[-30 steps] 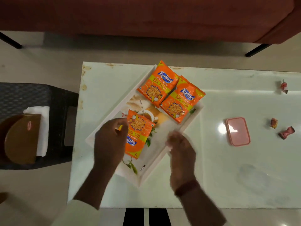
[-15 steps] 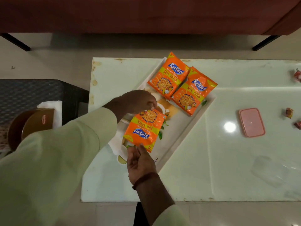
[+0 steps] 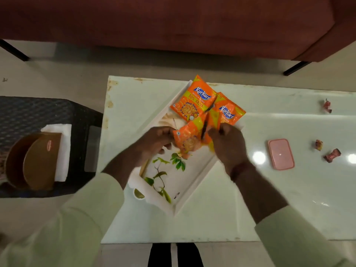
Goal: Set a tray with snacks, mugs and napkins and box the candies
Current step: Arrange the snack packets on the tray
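Left hand (image 3: pixel 154 143): fingers (image 3: pixel 165 132) curled, pinching the snack packet (image 3: pixel 189 139) at its left edge.
Right hand (image 3: pixel 229 147): fingers curled, pinching the right edge.
Snack packet: crumpled, over the middle of the tray (image 3: pixel 185 189).
Two packets (image 3: pixel 194 101): side by side at the tray's far end.
Pink box (image 3: pixel 280 154): on the worktop (image 3: pixel 250 209), between tray and candies (image 3: pixel 332 155).

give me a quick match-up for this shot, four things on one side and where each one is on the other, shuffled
Things:
1 box
2 candies
3 napkins
4 near packet

Places:
a held by left hand and right hand over the tray
b on the black stool, partly under brown ware
c on the table, just right of the tray
d loose near the table's right end

Pairs: 1-c, 2-d, 3-b, 4-a
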{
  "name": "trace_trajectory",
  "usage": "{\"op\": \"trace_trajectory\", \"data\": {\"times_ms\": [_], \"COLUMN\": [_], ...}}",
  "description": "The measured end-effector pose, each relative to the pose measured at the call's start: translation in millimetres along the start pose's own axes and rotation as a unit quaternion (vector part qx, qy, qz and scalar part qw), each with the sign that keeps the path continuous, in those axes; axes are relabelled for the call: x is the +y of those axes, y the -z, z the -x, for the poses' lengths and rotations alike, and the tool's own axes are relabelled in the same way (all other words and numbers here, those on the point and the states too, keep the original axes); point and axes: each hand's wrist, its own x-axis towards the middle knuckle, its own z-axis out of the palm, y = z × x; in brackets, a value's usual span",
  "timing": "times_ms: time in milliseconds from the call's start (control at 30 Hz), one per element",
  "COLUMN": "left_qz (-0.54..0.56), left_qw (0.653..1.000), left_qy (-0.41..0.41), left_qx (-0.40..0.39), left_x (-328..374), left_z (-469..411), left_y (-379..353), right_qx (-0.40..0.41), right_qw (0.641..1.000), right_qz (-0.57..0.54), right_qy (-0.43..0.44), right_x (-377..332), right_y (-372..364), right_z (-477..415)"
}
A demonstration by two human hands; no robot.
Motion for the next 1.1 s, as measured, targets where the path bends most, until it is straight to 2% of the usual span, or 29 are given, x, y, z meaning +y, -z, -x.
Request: {"op": "trace_trajectory", "data": {"times_ms": [100,200,333,500,633,767,867,967,1033,1100], "left_qz": [0.156,0.322,0.411,0.352,0.339,0.371,0.359,0.367,0.269,0.054], "left_qw": [0.985,0.942,0.904,0.911,0.903,0.884,0.879,0.894,0.925,0.943], "left_qy": [0.038,0.04,0.034,0.018,0.028,0.066,0.094,0.083,0.058,-0.009], "left_qx": [0.055,0.083,0.113,0.213,0.262,0.277,0.298,0.244,0.261,0.328], "left_x": [-15,-28,-44,-49,-41,-34,-34,-41,-46,-53], "left_z": [-4,-11,-26,-40,-51,-70,-80,-77,-63,-38], "left_y": [-35,-63,-80,-90,-89,-83,-77,-73,-73,-72], "right_qx": [-0.039,-0.075,-0.094,-0.095,-0.083,-0.052,-0.037,-0.015,0.036,0.085], "right_qw": [0.985,0.954,0.934,0.943,0.959,0.965,0.986,0.988,0.981,0.97], "right_qz": [0.137,0.248,0.298,0.29,0.254,0.241,0.121,0.04,0.043,0.052], "right_qy": [0.096,0.15,0.171,0.131,0.089,0.094,0.108,0.148,0.187,0.223], "right_x": [-22,-37,-45,-42,-33,-18,-6,2,12,27], "right_y": [22,19,6,-8,-8,-2,-1,0,2,6], "right_z": [-37,-64,-88,-111,-124,-130,-126,-113,-101,-81]}}
